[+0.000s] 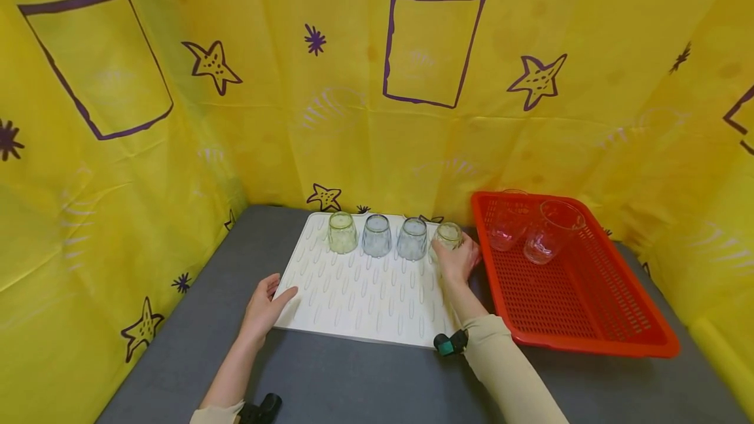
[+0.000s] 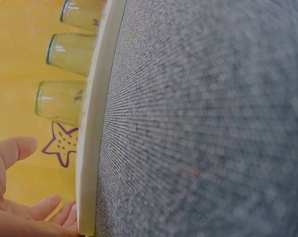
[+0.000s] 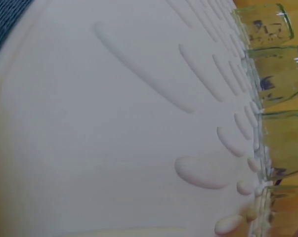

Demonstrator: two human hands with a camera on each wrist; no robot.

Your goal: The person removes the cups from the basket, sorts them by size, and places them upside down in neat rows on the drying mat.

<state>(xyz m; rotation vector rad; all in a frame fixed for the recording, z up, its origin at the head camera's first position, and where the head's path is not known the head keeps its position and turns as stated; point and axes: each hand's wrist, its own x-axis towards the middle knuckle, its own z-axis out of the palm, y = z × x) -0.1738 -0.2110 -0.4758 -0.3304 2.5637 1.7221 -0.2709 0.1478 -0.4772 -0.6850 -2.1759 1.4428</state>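
Observation:
My right hand grips a yellow-green glass tumbler, upside down at the back right of a white ribbed mat. Left of it, in one row, stand a bluish tumbler, another bluish tumbler and a greenish tumbler, all bottoms up. My left hand is at the mat's left edge, thumb and fingers loosely spread, holding nothing. In the left wrist view its fingers lie beside the mat's rim. The right wrist view shows the held tumbler only in part.
A red perforated plastic basket stands right of the mat, close to my right hand. Inside, at its back, are a clear glass and a second clear glass. The table is grey; a yellow patterned cloth hangs behind.

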